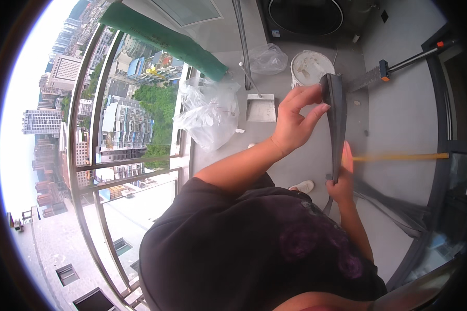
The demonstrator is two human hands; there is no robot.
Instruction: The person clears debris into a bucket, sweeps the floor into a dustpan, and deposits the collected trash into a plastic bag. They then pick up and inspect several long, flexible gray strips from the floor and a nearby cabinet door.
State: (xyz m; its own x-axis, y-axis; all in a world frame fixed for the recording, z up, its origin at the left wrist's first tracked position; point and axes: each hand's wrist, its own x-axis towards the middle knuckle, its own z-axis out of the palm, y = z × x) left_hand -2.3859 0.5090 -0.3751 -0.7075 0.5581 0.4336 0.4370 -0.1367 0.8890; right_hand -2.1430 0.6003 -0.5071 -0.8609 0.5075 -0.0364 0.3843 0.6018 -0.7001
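Observation:
A long dark grey strip (337, 120), folded lengthwise, stretches between my hands above the floor. My left hand (297, 116) pinches its edge near the far end with thumb and fingertips. Closer to my body, my right hand (340, 180) grips the strip's lower part, the thumb on the near side and the fingers partly hidden. A thin yellow bar (401, 157), blurred, runs rightward from beside the right hand; whether that hand holds it I cannot tell. Below it, loose dark grey material (393, 206) trails toward the door frame.
A white bucket (312, 68) stands beyond the strip. Nearby are a dustpan (261, 109), clear plastic bags (212, 112) and a front-loading washing machine (305, 17). A green roll (163, 39) leans across the balcony railing (87, 116). At right, a metal pole (412, 58) has an orange-and-black fitting.

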